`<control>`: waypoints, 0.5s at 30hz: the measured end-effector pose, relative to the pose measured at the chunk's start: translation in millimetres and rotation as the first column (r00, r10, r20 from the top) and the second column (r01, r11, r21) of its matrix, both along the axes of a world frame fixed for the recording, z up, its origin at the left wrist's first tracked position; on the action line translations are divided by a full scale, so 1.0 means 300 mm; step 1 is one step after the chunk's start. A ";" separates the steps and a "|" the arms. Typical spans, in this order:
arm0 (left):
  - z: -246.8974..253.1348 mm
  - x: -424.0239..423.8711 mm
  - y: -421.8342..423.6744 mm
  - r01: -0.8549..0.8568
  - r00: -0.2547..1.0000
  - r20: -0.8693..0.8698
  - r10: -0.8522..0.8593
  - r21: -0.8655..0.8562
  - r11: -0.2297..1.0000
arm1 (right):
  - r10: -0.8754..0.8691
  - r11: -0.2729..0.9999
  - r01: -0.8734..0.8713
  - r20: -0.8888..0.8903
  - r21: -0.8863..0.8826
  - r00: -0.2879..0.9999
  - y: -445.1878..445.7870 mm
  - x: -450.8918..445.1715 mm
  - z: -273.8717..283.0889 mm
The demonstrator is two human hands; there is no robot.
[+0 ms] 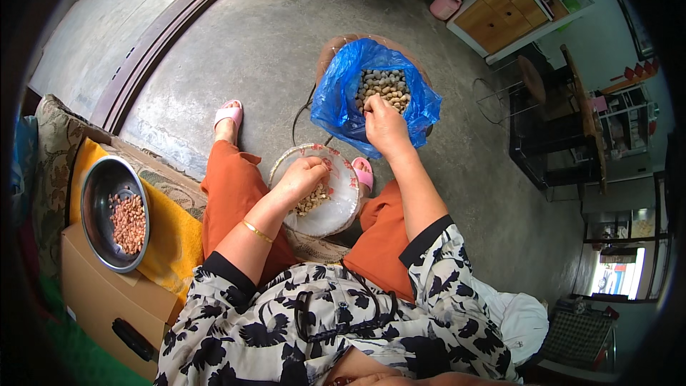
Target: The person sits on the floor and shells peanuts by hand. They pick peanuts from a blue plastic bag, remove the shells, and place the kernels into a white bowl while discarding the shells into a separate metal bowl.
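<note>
My right hand [385, 120] reaches over the near edge of a blue plastic bag [335, 94], its fingertips at the unshelled peanuts [388, 86] inside. The bag rests on a brown padded stool [335, 48]. Above a round, lined waste bin [343, 209] between my knees is my left hand [305, 179], fingers curled together; whether they hold anything is hidden. Empty peanut shells [312, 201] lie in the bin. To my left, a steel bowl [88, 225] contains shelled reddish peanuts [128, 222]. What the right fingertips grip cannot be made out.
The bowl sits partly on a yellow cloth [171, 241] beside a cardboard box [115, 305] on the patterned seat. My feet in pink slippers [229, 113] flank the bin. A wooden-fronted cabinet [498, 13] and a pink jug [445, 6] stand farther off.
</note>
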State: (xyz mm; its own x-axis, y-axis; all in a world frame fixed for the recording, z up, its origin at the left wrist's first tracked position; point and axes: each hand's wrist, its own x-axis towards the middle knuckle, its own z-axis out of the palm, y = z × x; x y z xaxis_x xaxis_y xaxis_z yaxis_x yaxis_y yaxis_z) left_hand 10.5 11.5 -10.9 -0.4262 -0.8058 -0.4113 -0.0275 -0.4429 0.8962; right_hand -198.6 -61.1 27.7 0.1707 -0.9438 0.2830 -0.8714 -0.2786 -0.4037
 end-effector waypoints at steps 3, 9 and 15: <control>0.008 0.001 -0.002 0.021 0.999 -0.039 -0.019 0.032 0.999 | -0.011 0.999 0.021 0.257 -0.035 0.966 -0.008 -0.026 -0.002; 0.015 0.003 0.001 0.054 0.997 -0.058 -0.054 -0.004 0.999 | -0.089 0.957 -0.144 0.723 0.253 0.685 0.088 -0.003 0.131; 0.021 -0.025 0.044 -0.030 0.969 -0.246 -0.007 -0.145 0.989 | -0.003 0.930 -0.284 0.777 0.233 0.630 0.264 0.086 0.106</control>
State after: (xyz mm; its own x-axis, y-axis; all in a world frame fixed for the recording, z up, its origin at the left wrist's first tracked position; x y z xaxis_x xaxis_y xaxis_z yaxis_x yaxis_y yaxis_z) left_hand 3.2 24.7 -4.4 -0.4897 -0.8546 -0.1726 0.2058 -0.3057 0.9296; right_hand -172.9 18.3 59.5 0.1711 -0.9822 0.0778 -0.1781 -0.1085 -0.9780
